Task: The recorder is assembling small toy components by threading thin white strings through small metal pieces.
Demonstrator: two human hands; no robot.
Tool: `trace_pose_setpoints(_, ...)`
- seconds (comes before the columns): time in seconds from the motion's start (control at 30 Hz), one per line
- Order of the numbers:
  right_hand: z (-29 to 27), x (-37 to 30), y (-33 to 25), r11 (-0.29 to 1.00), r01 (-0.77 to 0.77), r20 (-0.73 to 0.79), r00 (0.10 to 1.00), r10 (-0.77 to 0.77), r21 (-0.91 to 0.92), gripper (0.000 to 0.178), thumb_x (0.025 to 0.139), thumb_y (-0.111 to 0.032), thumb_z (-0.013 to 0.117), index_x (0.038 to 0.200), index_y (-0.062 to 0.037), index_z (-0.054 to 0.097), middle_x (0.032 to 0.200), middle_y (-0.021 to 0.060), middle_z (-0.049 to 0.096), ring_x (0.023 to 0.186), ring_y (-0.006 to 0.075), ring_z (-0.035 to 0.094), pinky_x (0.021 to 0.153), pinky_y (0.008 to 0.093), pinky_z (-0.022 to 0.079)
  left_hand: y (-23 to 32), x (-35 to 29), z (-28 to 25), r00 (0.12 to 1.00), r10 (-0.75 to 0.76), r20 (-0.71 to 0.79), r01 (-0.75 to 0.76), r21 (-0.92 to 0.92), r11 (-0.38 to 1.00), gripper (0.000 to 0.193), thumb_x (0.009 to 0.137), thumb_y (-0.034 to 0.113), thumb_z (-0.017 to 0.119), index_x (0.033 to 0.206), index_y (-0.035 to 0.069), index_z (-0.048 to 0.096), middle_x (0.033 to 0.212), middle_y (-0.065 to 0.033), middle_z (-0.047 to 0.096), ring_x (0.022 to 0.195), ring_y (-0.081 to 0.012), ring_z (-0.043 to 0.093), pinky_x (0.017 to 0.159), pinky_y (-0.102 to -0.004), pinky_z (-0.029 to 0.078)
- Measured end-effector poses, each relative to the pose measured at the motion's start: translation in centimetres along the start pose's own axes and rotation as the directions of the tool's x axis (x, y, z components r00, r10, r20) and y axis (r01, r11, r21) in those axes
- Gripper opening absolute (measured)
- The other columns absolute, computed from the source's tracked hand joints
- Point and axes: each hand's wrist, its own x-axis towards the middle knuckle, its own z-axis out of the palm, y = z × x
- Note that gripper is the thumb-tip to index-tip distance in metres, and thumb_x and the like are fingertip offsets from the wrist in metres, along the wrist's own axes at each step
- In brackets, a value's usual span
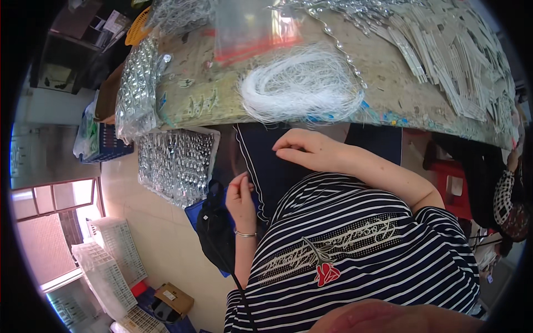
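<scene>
My right hand is over my lap, just below the table edge, its fingers bent and its thumb close to the index finger. Lower and to the left, my left hand is raised beside my thigh with curled fingers drawn together, a silver bangle on its wrist. Whatever either hand pinches, if anything, is too fine to see. A loose hank of white thread lies at the table's front edge, nearest my right hand. A string of silver beads runs down beside it.
The worn table carries clear bags with red strips, bagged silver beads and pale strips. A sheet of silver pieces hangs left of my legs, near a black bag. Another person sits right by a red stool.
</scene>
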Motion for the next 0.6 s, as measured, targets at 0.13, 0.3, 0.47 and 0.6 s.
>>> trace_pose_setpoints(0.13, -1.5, -3.3, 2.1, 0.994, 0.033, -0.093, 0.995, -0.043, -0.103, 0.022, 0.086, -0.020, 0.060, 0.098, -0.0013, 0.061, 0.094, 0.0121, 0.060, 0.088, 0.0251, 0.059, 0.078, 0.0328, 0.047, -3.5, -1.5, -2.9, 0.976, -0.148, 0.162, 0.071, 0.406, 0.911, 0.027, 0.085, 0.006, 0.059, 0.111, -0.002, 0.057, 0.091, -0.0131, 0.064, 0.081, -0.0211, 0.062, 0.073, -0.0273, 0.049)
trace_pose_setpoints(0.3, -3.8, -5.6, 3.9, 0.943, 0.100, -0.202, 0.964, -0.170, -0.316, 0.014, 0.085, -0.012, 0.060, 0.095, -0.0020, 0.060, 0.093, 0.0106, 0.060, 0.086, 0.0248, 0.059, 0.076, 0.0314, 0.047, -4.1, -1.5, -2.6, 0.844, -0.053, 0.534, -0.249, 0.478, 0.842, 0.063, 0.078, -0.003, 0.055, 0.137, 0.006, 0.034, 0.138, -0.0272, 0.035, 0.126, -0.0377, 0.039, 0.103, -0.0380, 0.034)
trace_pose_setpoints(0.47, -6.1, -4.9, 4.8, 0.795, 0.056, -0.273, 0.922, -0.273, -0.603, 0.048, 0.074, -0.015, 0.069, 0.117, -0.0059, 0.052, 0.123, 0.0152, 0.049, 0.114, 0.0353, 0.044, 0.096, 0.0415, 0.037, 0.8, 0.5, 0.0, 0.935, -0.246, 0.255, 0.073, 0.540, 0.838, 0.056, 0.082, -0.006, 0.048, 0.135, 0.008, 0.038, 0.131, -0.0269, 0.041, 0.105, -0.0367, 0.055, 0.084, -0.0389, 0.049)
trace_pose_setpoints(0.6, -6.4, -1.5, 5.3, 0.672, 0.066, -0.264, 0.887, -0.377, -0.738, 0.060, 0.069, -0.019, 0.073, 0.122, -0.0042, 0.048, 0.126, 0.0157, 0.046, 0.114, 0.0365, 0.043, 0.097, 0.0421, 0.037, 1.1, 1.9, 0.9, 0.944, 0.241, 0.224, -0.329, 0.613, 0.718, 0.047, 0.083, 0.000, 0.054, 0.129, 0.006, 0.045, 0.110, -0.0199, 0.053, 0.081, -0.0314, 0.060, 0.069, -0.0334, 0.050)
